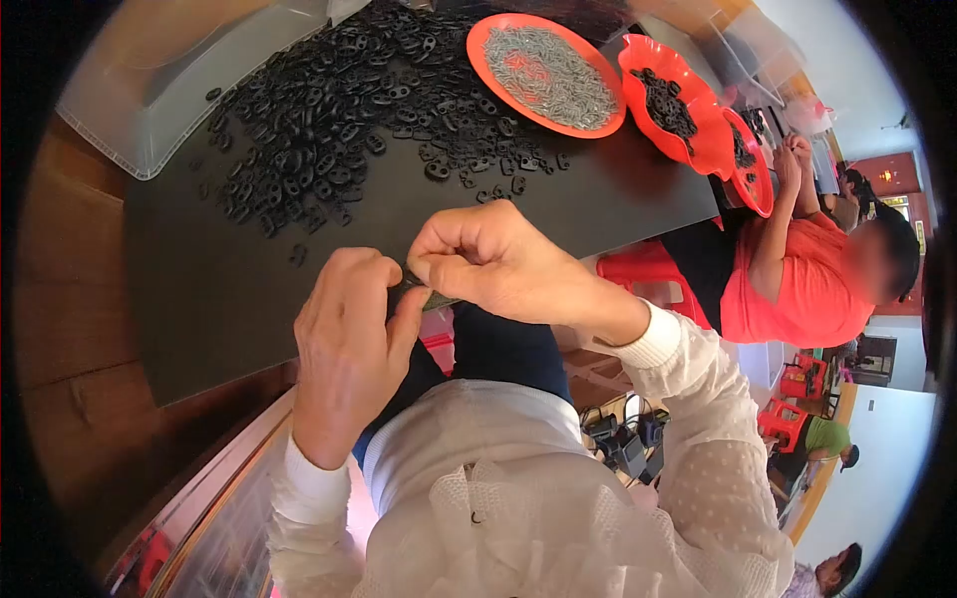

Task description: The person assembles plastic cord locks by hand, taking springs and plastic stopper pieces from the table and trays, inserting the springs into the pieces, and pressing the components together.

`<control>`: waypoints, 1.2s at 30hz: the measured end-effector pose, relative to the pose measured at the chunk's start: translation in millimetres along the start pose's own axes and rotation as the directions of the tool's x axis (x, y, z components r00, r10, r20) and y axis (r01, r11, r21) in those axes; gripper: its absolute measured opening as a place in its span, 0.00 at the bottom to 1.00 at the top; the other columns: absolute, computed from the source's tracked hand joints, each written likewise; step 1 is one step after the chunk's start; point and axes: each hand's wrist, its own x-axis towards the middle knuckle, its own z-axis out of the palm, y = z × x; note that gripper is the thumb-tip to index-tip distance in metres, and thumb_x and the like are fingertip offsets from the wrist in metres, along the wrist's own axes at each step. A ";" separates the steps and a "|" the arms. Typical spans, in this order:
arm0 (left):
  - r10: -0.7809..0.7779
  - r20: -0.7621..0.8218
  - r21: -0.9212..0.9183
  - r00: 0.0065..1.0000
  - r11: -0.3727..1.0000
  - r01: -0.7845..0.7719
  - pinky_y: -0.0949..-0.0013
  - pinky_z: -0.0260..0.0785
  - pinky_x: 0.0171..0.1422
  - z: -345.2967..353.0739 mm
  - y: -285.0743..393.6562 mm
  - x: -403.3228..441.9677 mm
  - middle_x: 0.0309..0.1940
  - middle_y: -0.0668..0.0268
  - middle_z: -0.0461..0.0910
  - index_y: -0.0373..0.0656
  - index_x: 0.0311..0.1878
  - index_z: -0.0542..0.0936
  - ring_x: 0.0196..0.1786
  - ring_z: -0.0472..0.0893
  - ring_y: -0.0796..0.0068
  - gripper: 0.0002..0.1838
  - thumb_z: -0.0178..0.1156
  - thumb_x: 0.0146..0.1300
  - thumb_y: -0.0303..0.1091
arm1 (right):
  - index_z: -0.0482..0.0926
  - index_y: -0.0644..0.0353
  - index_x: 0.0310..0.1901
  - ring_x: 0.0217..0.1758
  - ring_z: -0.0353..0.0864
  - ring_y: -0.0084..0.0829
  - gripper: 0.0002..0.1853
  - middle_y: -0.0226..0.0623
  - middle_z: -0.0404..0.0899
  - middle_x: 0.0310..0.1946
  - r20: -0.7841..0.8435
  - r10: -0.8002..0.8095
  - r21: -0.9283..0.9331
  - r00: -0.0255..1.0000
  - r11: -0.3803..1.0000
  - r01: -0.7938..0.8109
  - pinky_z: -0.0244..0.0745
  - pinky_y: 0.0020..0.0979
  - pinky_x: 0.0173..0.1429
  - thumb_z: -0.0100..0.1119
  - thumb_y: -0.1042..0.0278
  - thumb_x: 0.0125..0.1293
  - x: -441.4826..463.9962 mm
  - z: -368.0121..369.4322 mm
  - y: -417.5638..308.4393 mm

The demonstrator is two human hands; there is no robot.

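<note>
My left hand (349,334) and my right hand (498,264) meet at the table's near edge, fingertips almost touching. Between the left thumb and index finger a sliver of a small black piece (407,284) shows, mostly covered by the fingers. The right thumb and index finger are pinched together beside it; what they grip, if anything, is hidden. Beyond the hands lies a large heap of small black plastic pieces (319,149) with two holes each. An orange-red plate (477,55) holds many thin silvery metal pins or screws (548,80).
A clear plastic bin (150,110) lies at the far left. A wavy-rimmed red bowl (713,130) and another red dish (763,189), both with dark pieces, stand at the right. A co-worker in a red shirt (797,289) sits beyond the table's right end.
</note>
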 end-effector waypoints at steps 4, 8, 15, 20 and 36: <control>0.164 0.047 0.123 0.985 0.978 -0.169 0.64 0.67 0.32 2.7 0.0 9.1 0.28 0.62 0.70 0.40 0.32 0.70 0.30 0.74 0.63 0.13 0.67 0.50 0.27 | 0.76 0.68 0.34 0.30 0.67 0.13 0.06 0.25 0.74 0.25 0.015 0.029 0.036 0.999 0.999 -0.030 0.65 0.20 0.33 0.52 0.75 0.64 -5.4 -2.9 8.5; 0.198 0.154 0.205 0.968 0.952 -0.227 0.64 0.65 0.29 4.2 6.6 16.6 0.25 0.64 0.68 0.42 0.29 0.70 0.27 0.72 0.64 0.10 0.64 0.51 0.27 | 0.75 0.68 0.32 0.30 0.67 0.14 0.08 0.27 0.73 0.24 -0.016 0.003 0.022 1.000 1.000 -0.002 0.66 0.21 0.34 0.50 0.72 0.66 -10.5 -7.2 15.0; 0.004 0.139 -0.189 0.990 0.982 0.022 0.68 0.62 0.29 9.6 8.1 17.5 0.22 0.63 0.68 0.37 0.28 0.70 0.23 0.69 0.67 0.05 0.55 0.58 0.22 | 0.71 0.66 0.30 0.26 0.70 0.30 0.16 0.37 0.71 0.23 0.024 -0.223 -0.188 0.974 0.956 0.224 0.67 0.29 0.32 0.49 0.62 0.72 -16.0 -12.6 25.1; -0.160 0.265 -0.594 0.951 0.749 0.292 0.73 0.58 0.29 11.6 11.4 12.2 0.22 0.65 0.66 0.35 0.30 0.69 0.24 0.66 0.77 0.02 0.51 0.59 0.20 | 0.69 0.64 0.31 0.25 0.71 0.41 0.12 0.40 0.69 0.22 -0.027 -0.451 -0.233 0.892 0.871 0.433 0.67 0.35 0.30 0.50 0.66 0.70 -13.7 -13.8 26.0; -0.365 0.318 -0.669 0.875 0.567 0.480 0.77 0.58 0.29 32.0 7.1 19.8 0.19 0.70 0.67 0.34 0.26 0.70 0.24 0.66 0.85 0.02 0.49 0.53 0.20 | 0.79 0.61 0.38 0.41 0.80 0.46 0.14 0.45 0.80 0.34 -0.203 -0.384 -0.964 0.900 0.241 -0.115 0.75 0.45 0.44 0.54 0.57 0.64 72.4 -164.5 42.2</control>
